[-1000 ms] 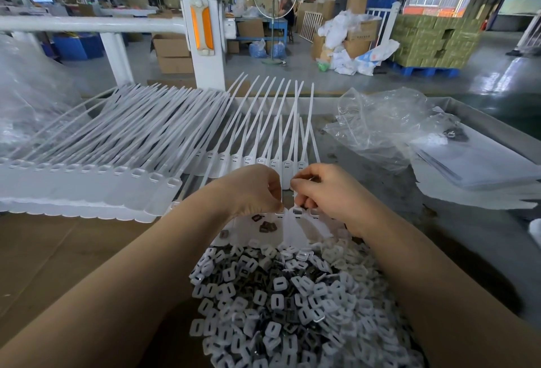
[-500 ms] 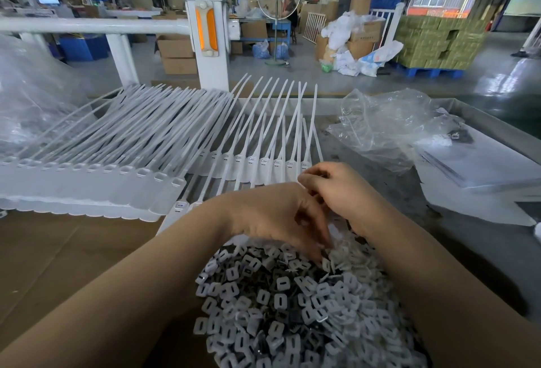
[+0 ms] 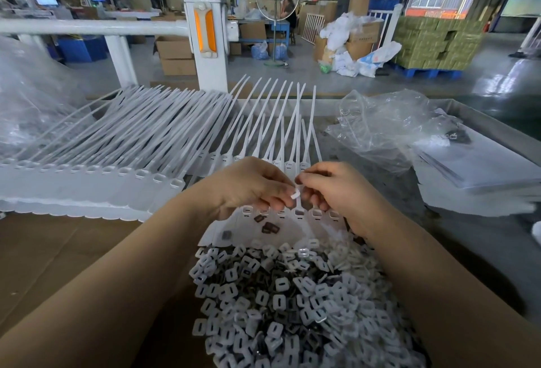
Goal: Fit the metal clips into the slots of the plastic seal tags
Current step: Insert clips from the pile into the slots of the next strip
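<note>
The left hand (image 3: 251, 186) pinched a small white clip (image 3: 295, 193) just above the seal tags (image 3: 298, 215) on the table, while the right hand (image 3: 336, 189) hovered alongside, fingers curled, contents unclear. The clip probably needed squaring to the open slot (image 3: 299, 214) before pressing.

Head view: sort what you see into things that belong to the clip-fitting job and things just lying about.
Belongs to the job:
- left hand and right hand, pinching a small white piece
- seal tags being worked on
- pile of clips
- finished tag row

Just lying about:
- clear plastic bag
- stack of sheets
- cardboard
</note>
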A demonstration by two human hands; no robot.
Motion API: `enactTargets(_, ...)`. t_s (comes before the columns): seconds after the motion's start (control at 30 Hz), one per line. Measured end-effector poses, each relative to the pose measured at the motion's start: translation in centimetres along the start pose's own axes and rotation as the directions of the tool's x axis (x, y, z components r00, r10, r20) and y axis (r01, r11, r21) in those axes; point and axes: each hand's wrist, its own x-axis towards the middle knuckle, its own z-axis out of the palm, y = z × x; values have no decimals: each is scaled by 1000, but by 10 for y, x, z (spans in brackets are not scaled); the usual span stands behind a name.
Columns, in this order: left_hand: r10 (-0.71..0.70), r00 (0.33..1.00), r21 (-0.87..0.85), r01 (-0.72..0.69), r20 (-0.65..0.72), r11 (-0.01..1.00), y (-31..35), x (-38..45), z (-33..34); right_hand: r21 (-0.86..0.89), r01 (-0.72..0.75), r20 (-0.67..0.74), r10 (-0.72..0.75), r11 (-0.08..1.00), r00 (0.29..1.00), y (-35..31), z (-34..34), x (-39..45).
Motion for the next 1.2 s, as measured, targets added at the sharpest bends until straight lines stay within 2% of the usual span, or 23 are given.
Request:
enactTargets(0.13,-64,994,-169,48,-89,985,0,1,-2,28,-37,29,36,999,999,-3,-1,-1)
enactTargets(0.3,-65,992,-193,44,-105,980,0,0,-1,36,-20,50,18,999,999,-4,-2,-3)
enactTargets(0.7,-34,990,-48,28,-135,998,-2,2,3,-32,-4,57,6,999,998,-3,1,-3)
enactTargets(0.93,-107,978,83,123,-179,989,2,1,12,83,-52,-31,54,995,998,-1,0,0)
enactTargets(1.2,-103,965,187,150,-239,971,3,3,28,80,-58,-27,61,995,998,0,0,1)
